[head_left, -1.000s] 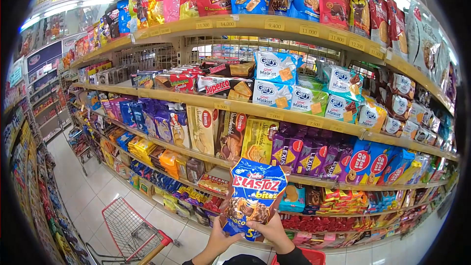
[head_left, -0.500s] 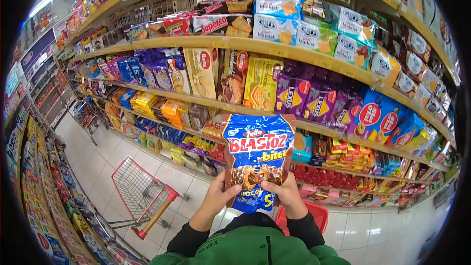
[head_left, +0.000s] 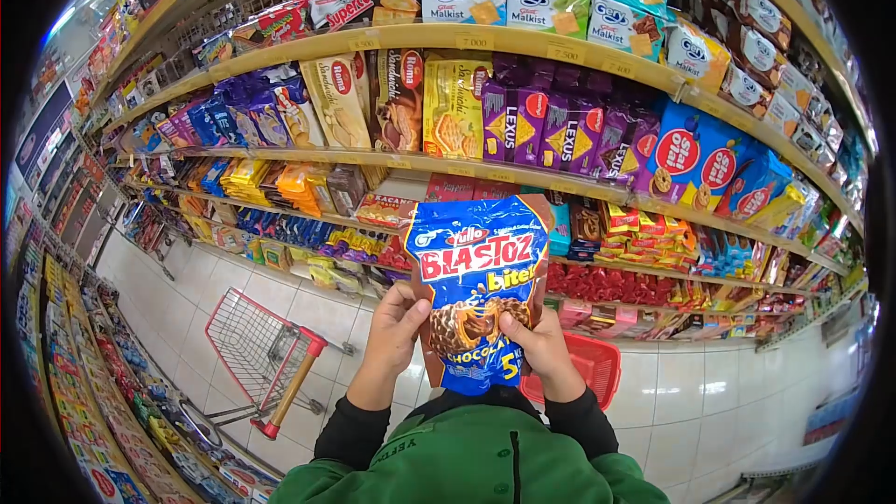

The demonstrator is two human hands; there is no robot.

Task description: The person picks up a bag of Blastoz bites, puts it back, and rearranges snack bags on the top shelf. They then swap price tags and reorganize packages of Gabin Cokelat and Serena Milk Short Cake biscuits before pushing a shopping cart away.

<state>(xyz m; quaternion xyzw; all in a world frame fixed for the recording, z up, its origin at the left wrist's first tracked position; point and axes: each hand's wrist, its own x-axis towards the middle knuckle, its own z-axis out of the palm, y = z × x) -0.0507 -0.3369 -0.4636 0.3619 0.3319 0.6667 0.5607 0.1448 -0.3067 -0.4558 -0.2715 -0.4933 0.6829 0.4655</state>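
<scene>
A blue and brown Yullo Blastoz bites pouch (head_left: 478, 289) is held upright in front of my chest, its printed front facing me. My left hand (head_left: 394, 331) grips its left edge, thumb on the front. On the right edge my right hand (head_left: 546, 350) is closed round the pouch, with the thumb over the picture of the bites. The fingers behind the pouch are hidden. Beyond it, purple Lexus packs (head_left: 511, 123) and a yellow Roma Sandwich pack (head_left: 455, 112) stand on a shelf (head_left: 392, 161).
A shopping cart with a red handle frame (head_left: 257, 345) stands on the tiled floor at left. A red basket (head_left: 595, 369) is behind my right hand. Gery Malkist packs (head_left: 464, 2) fill the upper shelf, and more shelving with snacks (head_left: 98, 392) runs along the left.
The pouch is slightly higher and tilted a little. My left hand has moved up along its edge. The shelves sit higher and further left in view, and more of the red basket shows.
</scene>
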